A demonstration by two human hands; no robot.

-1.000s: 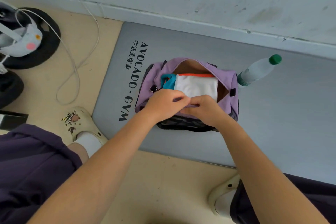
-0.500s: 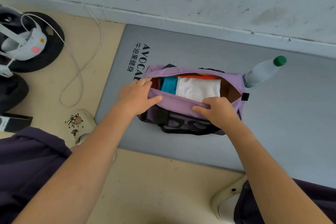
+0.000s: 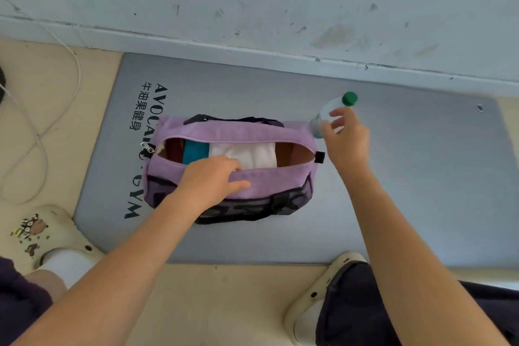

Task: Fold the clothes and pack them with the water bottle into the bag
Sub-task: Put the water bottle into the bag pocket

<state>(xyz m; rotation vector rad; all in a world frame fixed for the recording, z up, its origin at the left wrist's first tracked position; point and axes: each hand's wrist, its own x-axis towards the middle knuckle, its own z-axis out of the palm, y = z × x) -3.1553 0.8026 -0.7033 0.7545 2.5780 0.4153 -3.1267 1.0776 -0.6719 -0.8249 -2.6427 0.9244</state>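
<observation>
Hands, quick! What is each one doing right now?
Left hand: grips the near edge of the purple bag, fingers inside, thumb outside.
Right hand: open, fingers spread at the water bottle; no grip on it yet.

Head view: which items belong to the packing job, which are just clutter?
Job:
purple fabric duffel bag, unzipped
folded white and teal clothes inside it
clear plastic water bottle with green cap, outside the bag
left hand on the bag's near edge
right hand at the bottle

Clutter:
grey gym mat
white cable
cream clogs
</observation>
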